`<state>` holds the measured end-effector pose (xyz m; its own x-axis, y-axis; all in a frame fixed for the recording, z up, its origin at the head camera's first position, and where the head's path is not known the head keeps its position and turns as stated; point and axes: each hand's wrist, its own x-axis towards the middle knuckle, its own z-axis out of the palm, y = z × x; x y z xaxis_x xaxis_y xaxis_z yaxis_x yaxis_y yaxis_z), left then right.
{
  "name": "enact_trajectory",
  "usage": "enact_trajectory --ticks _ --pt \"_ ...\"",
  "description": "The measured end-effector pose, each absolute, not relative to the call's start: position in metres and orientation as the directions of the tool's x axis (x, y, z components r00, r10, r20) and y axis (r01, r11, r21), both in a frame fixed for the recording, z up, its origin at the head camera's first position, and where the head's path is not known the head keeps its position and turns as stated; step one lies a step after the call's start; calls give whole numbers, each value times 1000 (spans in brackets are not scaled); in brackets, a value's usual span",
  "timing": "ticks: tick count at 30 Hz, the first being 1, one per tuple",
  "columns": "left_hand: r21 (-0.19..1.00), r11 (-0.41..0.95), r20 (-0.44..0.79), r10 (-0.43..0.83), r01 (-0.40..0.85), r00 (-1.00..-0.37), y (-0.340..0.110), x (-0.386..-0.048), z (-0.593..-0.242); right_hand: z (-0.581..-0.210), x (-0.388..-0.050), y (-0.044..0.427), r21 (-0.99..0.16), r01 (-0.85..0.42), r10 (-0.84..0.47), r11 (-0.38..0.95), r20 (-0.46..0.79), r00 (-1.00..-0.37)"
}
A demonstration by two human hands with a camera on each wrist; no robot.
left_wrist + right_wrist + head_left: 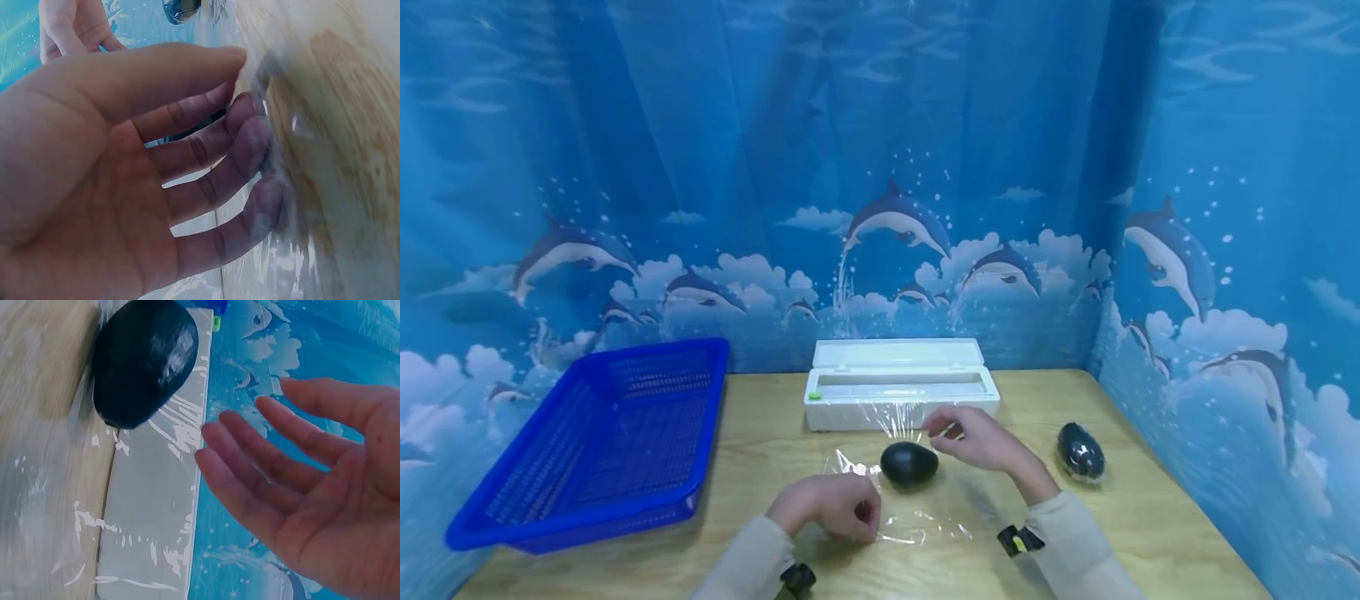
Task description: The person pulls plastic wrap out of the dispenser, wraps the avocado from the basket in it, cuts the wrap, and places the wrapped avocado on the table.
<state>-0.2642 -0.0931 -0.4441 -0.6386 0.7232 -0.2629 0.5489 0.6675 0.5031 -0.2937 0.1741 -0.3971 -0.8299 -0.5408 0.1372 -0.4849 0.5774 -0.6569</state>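
Note:
A dark green avocado (909, 464) lies on a sheet of clear cling film (917, 527) spread over the table. The film runs back to a white cling film dispenser box (901, 410) with its lid raised. At the sheet's near left edge, my left hand (838, 505) has bent fingers and pinches the film; in the left wrist view, film veils some fingertips (265, 203). Just right of and above the avocado hovers my right hand (973, 437), fingers apart and loosely bent, holding nothing in the right wrist view. A second avocado (1080, 452), shiny with film, rests farther right.
A blue plastic basket (703, 454) stands on the left of the wooden table (1157, 533). Behind the table and along its right side hangs a blue curtain (760, 167) printed with dolphins. A small green piece (815, 396) sits on the box's left end.

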Motion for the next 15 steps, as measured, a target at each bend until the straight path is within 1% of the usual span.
enact_trajectory --ticks 9,15 --pt "508 643 -234 744 574 -626 -94 -269 -440 -397 -286 158 -597 -588 -648 546 145 -748" --pt "497 640 -235 749 585 -620 -94 -269 -437 -398 -282 157 -609 -554 -634 567 106 -766"
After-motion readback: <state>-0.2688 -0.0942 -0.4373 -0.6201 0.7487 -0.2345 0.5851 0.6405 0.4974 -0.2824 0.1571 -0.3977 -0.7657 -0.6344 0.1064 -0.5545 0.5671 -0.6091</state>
